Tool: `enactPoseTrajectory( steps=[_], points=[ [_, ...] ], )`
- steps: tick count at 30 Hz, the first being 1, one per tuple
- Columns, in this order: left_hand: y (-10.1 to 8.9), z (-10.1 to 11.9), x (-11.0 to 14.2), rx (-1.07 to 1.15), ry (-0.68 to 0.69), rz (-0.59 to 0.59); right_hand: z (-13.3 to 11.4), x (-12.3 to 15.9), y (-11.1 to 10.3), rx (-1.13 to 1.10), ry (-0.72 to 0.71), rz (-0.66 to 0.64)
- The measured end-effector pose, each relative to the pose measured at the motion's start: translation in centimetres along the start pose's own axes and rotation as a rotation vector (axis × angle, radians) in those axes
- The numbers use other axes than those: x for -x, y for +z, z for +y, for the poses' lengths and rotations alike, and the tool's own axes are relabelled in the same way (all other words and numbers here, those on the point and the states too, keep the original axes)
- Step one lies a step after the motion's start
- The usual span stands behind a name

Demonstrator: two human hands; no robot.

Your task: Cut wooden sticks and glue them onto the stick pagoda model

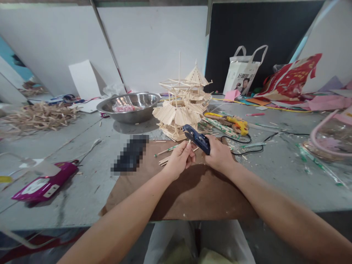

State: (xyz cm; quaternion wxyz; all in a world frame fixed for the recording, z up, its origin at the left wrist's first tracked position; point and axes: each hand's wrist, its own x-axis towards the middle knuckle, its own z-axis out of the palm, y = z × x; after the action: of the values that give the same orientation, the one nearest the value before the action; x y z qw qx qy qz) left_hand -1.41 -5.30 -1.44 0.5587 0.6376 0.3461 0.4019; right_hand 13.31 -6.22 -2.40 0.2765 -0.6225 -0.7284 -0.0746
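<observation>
My right hand [219, 154] is wrapped round a dark blue hand tool [198, 139] that looks like a cutter, its head pointing up and to the left. Close beside it, my left hand [179, 158] pinches a short thin wooden stick [189, 141], whose tip shows just under the tool's head. Whether the tool touches the stick, I cannot tell. Several loose wooden sticks [164, 160] lie by my left hand on a brown sheet [203, 201]. Right behind both hands stands a tiered pagoda model [178, 114] built of wooden sticks.
A steel basin [128, 119] holding a pink-and-white packet is left of the model. A yellow glue gun [241, 125] lies right, with a black cable. Further left are a pixelated dark object [131, 153], a purple power strip [45, 183] and a stick pile [41, 115].
</observation>
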Motion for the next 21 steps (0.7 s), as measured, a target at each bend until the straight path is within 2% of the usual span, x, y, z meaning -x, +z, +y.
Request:
enactPoseTrajectory(
  steps=[13, 21],
  points=[
    [0.17, -0.08, 0.02, 0.002, 0.002, -0.001, -0.59, 0.01, -0.5, 0.034, 0.046, -0.059],
    [0.31, -0.09, 0.07, 0.019, 0.007, 0.01, -0.97, 0.13, -0.94, 0.065, 0.089, -0.14]
  ],
)
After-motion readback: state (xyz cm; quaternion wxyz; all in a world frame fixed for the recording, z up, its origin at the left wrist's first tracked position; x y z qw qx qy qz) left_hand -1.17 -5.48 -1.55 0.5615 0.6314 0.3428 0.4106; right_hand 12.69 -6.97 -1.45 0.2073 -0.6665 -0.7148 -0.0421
